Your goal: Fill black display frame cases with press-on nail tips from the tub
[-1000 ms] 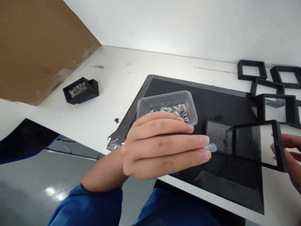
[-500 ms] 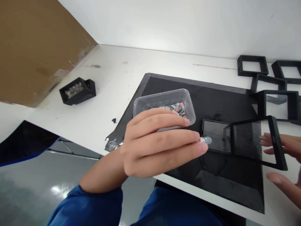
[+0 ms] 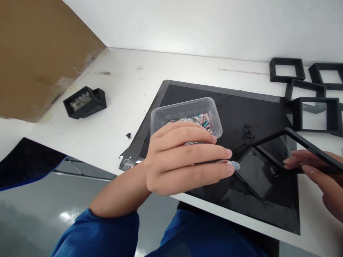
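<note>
Wht tbl [image 3: 120,92], open blk frame [image 3: 269,156]

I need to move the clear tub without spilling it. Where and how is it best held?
Likely pinch the tub by its far rim, coming from above on the far side. Its thin wall rises uncovered there, with the loose pieces lying low, whereas the left hand hides much of the near side.

At centre, your left hand [image 3: 184,160] pinched a small glossy piece [image 3: 235,165] in front of a clear tub [image 3: 171,112]; at the right edge, your right hand [image 3: 323,176] held an opened black frame [image 3: 269,157], with other frames [image 3: 297,112] at upper right
</note>
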The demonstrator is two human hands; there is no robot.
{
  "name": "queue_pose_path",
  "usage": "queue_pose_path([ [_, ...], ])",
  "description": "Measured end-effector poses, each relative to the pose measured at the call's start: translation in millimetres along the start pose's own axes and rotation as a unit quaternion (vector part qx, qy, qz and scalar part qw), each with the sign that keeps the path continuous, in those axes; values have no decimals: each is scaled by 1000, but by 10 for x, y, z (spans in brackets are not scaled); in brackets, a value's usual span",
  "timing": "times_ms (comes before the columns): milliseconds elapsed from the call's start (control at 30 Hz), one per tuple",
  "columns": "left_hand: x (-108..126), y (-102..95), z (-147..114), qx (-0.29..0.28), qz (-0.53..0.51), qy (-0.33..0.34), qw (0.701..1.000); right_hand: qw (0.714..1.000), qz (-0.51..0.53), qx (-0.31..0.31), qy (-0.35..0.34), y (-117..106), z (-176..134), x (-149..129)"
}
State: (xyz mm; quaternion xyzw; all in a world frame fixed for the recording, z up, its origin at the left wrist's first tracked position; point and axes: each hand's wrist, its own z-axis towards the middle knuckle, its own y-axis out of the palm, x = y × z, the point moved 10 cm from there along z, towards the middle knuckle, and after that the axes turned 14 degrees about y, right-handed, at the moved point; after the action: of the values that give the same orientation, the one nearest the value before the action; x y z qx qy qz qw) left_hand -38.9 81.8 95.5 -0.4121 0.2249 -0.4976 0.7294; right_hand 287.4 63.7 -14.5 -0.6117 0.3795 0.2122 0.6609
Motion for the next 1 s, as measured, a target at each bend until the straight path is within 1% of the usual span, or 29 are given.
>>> queue_pose_path([
  [100,30,48,48,6,-10,62,998,998,-41,-16,-35,70,16,-43],
  [167,43,93,89,-2,11,86,996,996,-64,-35,-58,129,15,-113],
  [200,76,95,113,5,26,105,994,994,-70,-44,-66,152,12,-150],
  [300,228,50,163,65,67,165,982,992,-80,-49,-84,170,-10,-238],
  [367,310,58,175,96,79,178,976,990,-95,-49,-91,181,-28,-252],
  [433,384,127,182,103,80,177,975,988,-107,-48,-98,190,-44,-251],
  [600,625,452,169,76,47,199,976,984,-125,-39,-118,194,-71,-283],
  [700,702,653,151,56,31,201,977,981,-137,-45,-129,210,-90,-314],
  [833,717,844,126,23,21,201,979,978,-147,-39,-140,204,-109,-344],
  [1000,671,992,110,-34,18,206,978,980,-141,-36,-135,186,-118,-364],
])
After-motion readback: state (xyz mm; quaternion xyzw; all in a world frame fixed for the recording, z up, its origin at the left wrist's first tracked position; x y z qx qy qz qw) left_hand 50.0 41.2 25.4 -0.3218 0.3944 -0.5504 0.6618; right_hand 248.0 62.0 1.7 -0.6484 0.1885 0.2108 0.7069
